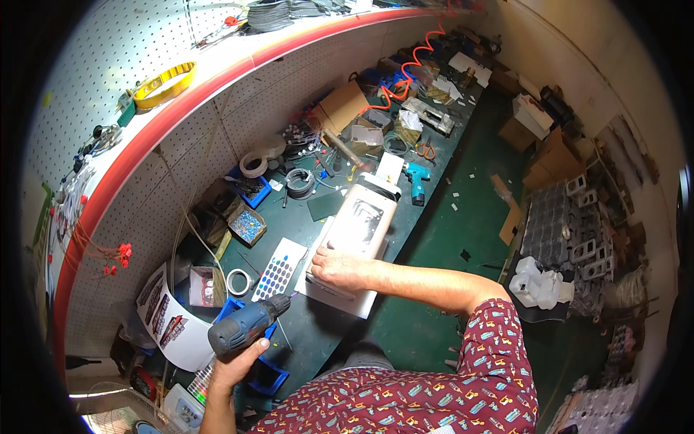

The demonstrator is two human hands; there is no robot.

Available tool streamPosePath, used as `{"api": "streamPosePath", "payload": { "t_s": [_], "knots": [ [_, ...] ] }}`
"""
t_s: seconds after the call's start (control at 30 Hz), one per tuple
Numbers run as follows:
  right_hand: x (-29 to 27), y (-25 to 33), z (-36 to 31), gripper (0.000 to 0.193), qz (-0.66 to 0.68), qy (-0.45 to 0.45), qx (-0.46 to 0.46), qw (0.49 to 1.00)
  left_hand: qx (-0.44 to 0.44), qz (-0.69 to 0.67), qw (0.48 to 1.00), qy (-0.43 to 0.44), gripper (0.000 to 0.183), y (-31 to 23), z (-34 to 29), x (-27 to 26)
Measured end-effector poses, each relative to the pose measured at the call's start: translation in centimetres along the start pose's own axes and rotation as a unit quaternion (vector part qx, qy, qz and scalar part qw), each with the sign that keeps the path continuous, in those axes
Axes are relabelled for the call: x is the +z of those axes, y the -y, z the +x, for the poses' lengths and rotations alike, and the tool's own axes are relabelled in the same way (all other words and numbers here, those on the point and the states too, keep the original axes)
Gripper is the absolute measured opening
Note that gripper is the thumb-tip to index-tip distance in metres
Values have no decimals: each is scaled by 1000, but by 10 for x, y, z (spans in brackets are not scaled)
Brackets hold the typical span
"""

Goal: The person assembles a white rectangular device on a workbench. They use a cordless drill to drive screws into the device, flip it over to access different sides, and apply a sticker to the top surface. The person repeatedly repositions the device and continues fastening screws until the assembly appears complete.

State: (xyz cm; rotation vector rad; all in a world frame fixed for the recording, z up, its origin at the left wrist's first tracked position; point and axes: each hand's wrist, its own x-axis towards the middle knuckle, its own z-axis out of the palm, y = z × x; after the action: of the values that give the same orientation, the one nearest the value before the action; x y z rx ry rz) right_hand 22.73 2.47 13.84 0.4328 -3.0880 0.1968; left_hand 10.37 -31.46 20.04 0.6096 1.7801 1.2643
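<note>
Pressing down on the near end of a long beige housing point(359, 230), the right hand point(340, 269) lies flat with its grip released, fingers spread on the white panel point(347, 300) beneath it on the tabletop point(325, 340). The left hand point(235, 365) has its grip clenched round a blue cordless drill point(246, 327), bit aimed toward the right hand. Between both grips lies a sheet of coloured dots point(278, 269). Beyond it, a small open box point(247, 225) holds blue bits; a blue bin point(253, 189) sits farther off. A teal drill point(417, 177) lies past the housing.
</note>
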Motion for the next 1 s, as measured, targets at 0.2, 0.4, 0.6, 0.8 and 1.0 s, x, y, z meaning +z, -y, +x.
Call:
{"api": "streamPosePath", "payload": {
  "t_s": [0.2, 0.4, 0.6, 0.8, 1.0],
  "knots": [
    [-3, -9, 7, 31, -61, 32, -43, 997, 8, 3, 1000, 6, 52, -4, 1, 4],
    [-18, -2, 15, 15, -70, 99, -58, 991, -28, 6, 999, -21, 54, 3, -6, 1],
    [-20, -5, 17, 12, -106, 116, -56, 986, 4, -14, 999, -40, 47, 7, -8, 6],
    [-24, -8, 16, 26, -11, 39, -9, 999, 1, -10, 999, -53, 48, 12, -10, 10],
    [12, 76, -6, 22, 582, -298, 250, 714, 29, -47, 995, -88, 50, 20, -22, 16]
  ]
}}
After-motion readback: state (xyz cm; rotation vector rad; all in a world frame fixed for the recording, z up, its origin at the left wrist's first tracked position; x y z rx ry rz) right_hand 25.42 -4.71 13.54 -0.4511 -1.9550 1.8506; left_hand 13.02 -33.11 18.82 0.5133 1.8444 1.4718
